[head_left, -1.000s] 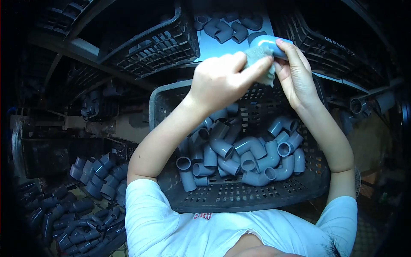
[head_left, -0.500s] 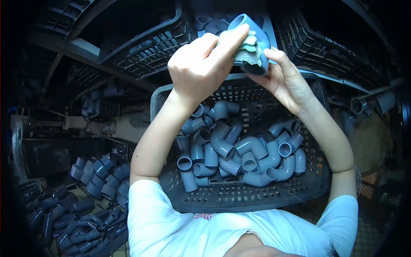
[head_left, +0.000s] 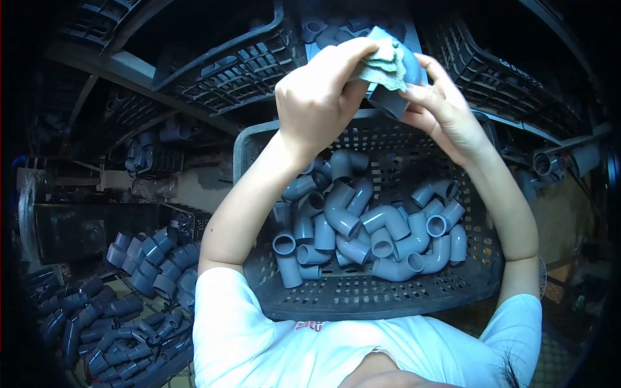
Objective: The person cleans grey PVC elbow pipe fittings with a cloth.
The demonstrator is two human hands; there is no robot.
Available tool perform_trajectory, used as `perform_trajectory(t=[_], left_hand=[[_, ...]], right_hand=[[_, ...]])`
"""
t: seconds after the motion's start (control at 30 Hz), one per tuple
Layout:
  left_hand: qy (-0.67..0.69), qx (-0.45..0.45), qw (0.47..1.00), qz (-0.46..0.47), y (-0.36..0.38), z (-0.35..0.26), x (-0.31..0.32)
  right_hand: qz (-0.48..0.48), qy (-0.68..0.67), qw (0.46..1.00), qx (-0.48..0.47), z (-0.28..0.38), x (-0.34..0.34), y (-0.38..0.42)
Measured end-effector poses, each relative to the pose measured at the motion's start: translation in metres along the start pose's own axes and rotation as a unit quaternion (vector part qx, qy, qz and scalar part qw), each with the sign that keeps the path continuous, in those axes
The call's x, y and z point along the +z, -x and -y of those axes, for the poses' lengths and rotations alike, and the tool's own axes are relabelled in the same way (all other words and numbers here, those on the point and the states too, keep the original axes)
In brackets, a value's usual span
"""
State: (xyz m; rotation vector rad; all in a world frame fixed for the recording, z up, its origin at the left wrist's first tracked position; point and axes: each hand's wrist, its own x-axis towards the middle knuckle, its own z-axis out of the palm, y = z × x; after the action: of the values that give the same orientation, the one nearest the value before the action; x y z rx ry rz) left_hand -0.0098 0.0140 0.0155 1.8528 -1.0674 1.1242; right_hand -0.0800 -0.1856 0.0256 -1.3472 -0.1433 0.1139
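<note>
At the top centre of the head view, my left hand [head_left: 323, 90] pinches a folded pale green cloth [head_left: 386, 66] and presses it against a grey pipe elbow [head_left: 411, 66]. The fingers of my right hand [head_left: 446, 107] are wrapped round the right side of that elbow. One open end of the elbow points down, and the cloth covers much of its left side. Below both hands stands a black perforated crate [head_left: 362, 304] with several grey pipe elbows [head_left: 385, 223] lying loosely inside.
Many grey fittings [head_left: 152, 262] are heaped at the lower left. Black crates [head_left: 226, 71] stand at the upper left and upper right [head_left: 491, 77]. More fittings lie on a surface beyond my hands. Other pipe pieces [head_left: 550, 163] show at the far right.
The elbow has been turned, so its upper opening no longer shows and its lower end now faces down. My right fingers have shifted higher around it, and both hands have moved slightly right.
</note>
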Motion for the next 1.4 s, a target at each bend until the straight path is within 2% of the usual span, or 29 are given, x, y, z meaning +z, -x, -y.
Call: perform_trajectory(t=[0.03, 0.1, 0.13, 0.2, 0.23, 0.27, 0.33, 0.37, 0.4, 0.47, 0.57, 0.6, 0.67, 0.73, 0.8, 0.87, 0.93, 0.97, 1.0, 1.03, 1.07, 1.1, 1.13, 1.2, 1.23, 1.3, 1.33, 1.37, 1.4], left_hand=[[-0.004, 0.002, 1.000, 0.001, 0.000, 0.001, -0.001], [0.081, -0.020, 0.996, -0.019, 0.000, -0.001, -0.002], [0.061, 0.019, 0.998, -0.001, 0.001, -0.002, 0.002], [-0.005, 0.001, 0.988, 0.153, 0.008, -0.022, -0.005], [-0.048, 0.016, 0.983, 0.176, 0.007, -0.028, -0.005], [-0.047, 0.015, 0.983, 0.176, 0.005, -0.027, -0.001], [-0.039, 0.036, 0.998, 0.018, -0.002, -0.017, 0.009], [-0.009, 0.003, 1.000, 0.004, -0.006, -0.010, 0.009], [0.039, -0.093, 0.995, 0.018, -0.005, -0.011, 0.008], [0.057, -0.126, 0.990, 0.018, -0.002, -0.011, 0.008], [0.085, -0.115, 0.990, 0.022, 0.007, -0.036, 0.018], [0.101, -0.108, 0.987, 0.058, 0.006, -0.045, 0.016], [0.088, -0.099, 0.990, 0.051, 0.002, -0.043, 0.015], [0.136, -0.175, 0.974, 0.044, -0.005, -0.032, 0.010], [0.183, -0.244, 0.951, 0.047, -0.007, -0.030, 0.003], [0.201, -0.257, 0.944, 0.051, 0.001, -0.035, 0.006], [0.131, -0.143, 0.980, 0.041, 0.002, -0.043, 0.012], [0.131, -0.127, 0.981, 0.063, 0.001, -0.045, 0.009], [0.133, -0.112, 0.981, 0.084, -0.004, -0.046, 0.005], [0.113, -0.086, 0.989, 0.036, -0.007, -0.037, 0.008], [0.095, -0.060, 0.994, -0.013, -0.009, -0.027, 0.010], [0.194, -0.195, 0.961, 0.028, -0.004, -0.023, 0.005], [0.200, -0.154, 0.967, -0.016, -0.007, -0.018, 0.006], [0.150, -0.080, 0.985, -0.009, -0.009, -0.004, 0.005], [0.106, -0.055, 0.992, -0.042, -0.010, -0.003, 0.009], [0.051, 0.000, 0.998, 0.025, -0.007, -0.007, 0.011], [0.044, 0.010, 0.996, 0.072, -0.003, -0.011, 0.016], [0.060, 0.057, 0.991, 0.101, 0.000, -0.012, 0.023], [0.046, 0.044, 0.989, 0.132, 0.002, -0.023, 0.023]], right_hand=[[-0.004, 0.013, 1.000, -0.006, 0.004, 0.000, 0.000], [-0.008, 0.026, 1.000, -0.013, 0.004, -0.004, -0.001], [-0.005, 0.049, 0.998, -0.023, 0.001, -0.006, -0.001], [-0.007, 0.074, 0.997, -0.034, -0.006, -0.012, 0.000], [-0.007, 0.090, 0.995, -0.048, -0.011, -0.017, -0.002], [-0.006, 0.104, 0.993, -0.061, -0.014, -0.019, -0.003], [-0.024, 0.085, 0.993, -0.074, -0.015, -0.013, 0.000], [-0.052, 0.181, 0.973, -0.135, -0.015, -0.013, 0.000], [-0.079, 0.274, 0.938, -0.196, -0.014, -0.013, 0.000], [-0.117, 0.361, 0.885, -0.272, -0.010, -0.020, -0.005], [-0.145, 0.447, 0.810, -0.351, -0.003, -0.019, -0.007], [-0.144, 0.445, 0.811, -0.352, -0.005, -0.019, -0.007], [-0.152, 0.482, 0.785, -0.359, -0.009, -0.021, -0.006], [-0.149, 0.487, 0.776, -0.372, -0.007, -0.024, -0.005], [-0.154, 0.530, 0.729, -0.404, -0.006, -0.025, -0.006], [-0.150, 0.521, 0.731, -0.415, -0.003, -0.021, -0.009], [-0.136, 0.436, 0.806, -0.375, -0.003, -0.016, -0.008], [-0.114, 0.365, 0.858, -0.344, -0.005, -0.014, -0.006], [-0.115, 0.366, 0.857, -0.344, -0.009, -0.015, -0.006], [-0.094, 0.228, 0.932, -0.265, -0.012, -0.017, -0.005], [-0.073, 0.082, 0.978, -0.180, -0.013, -0.019, -0.004], [-0.060, 0.035, 0.995, -0.073, 0.000, -0.017, 0.003], [-0.042, 0.008, 0.998, -0.042, 0.003, -0.017, 0.004], [-0.021, -0.100, 0.995, 0.014, 0.004, -0.016, 0.005], [-0.021, -0.099, 0.995, 0.013, 0.003, -0.019, 0.006], [0.039, -0.168, 0.982, 0.079, -0.004, -0.026, 0.006], [0.039, -0.168, 0.982, 0.078, -0.006, -0.027, 0.005], [0.029, -0.203, 0.975, 0.082, -0.007, -0.028, 0.005], [0.018, -0.238, 0.967, 0.085, -0.005, -0.027, 0.005]])
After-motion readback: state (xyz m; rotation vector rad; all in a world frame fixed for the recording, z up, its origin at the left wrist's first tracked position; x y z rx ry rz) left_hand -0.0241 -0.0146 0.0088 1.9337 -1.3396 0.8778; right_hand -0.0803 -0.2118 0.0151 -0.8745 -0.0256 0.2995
